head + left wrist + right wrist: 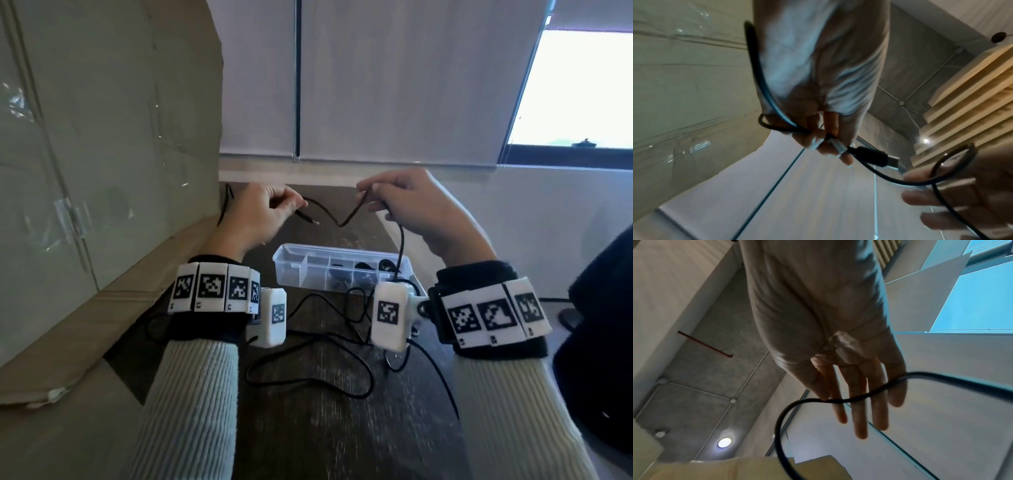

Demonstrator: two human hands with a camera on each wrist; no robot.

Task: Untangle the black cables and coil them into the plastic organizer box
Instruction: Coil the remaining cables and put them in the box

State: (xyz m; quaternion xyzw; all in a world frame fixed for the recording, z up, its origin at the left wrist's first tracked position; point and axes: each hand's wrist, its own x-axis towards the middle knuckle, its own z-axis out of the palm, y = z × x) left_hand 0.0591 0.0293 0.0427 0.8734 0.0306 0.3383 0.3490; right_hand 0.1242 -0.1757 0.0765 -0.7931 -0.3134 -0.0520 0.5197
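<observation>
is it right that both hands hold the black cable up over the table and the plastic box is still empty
Not quite: the plastic box is not empty; the head view shows dark cable coiled in its compartments. The rest holds: the left hand and right hand hold the black cable above the table.

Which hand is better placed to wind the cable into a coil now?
Probably the right hand. The left hand pinches the black cable beside its plug, so it can anchor that end. The cable crosses the right hand's fingers and hangs down toward the plastic organizer box.
</observation>
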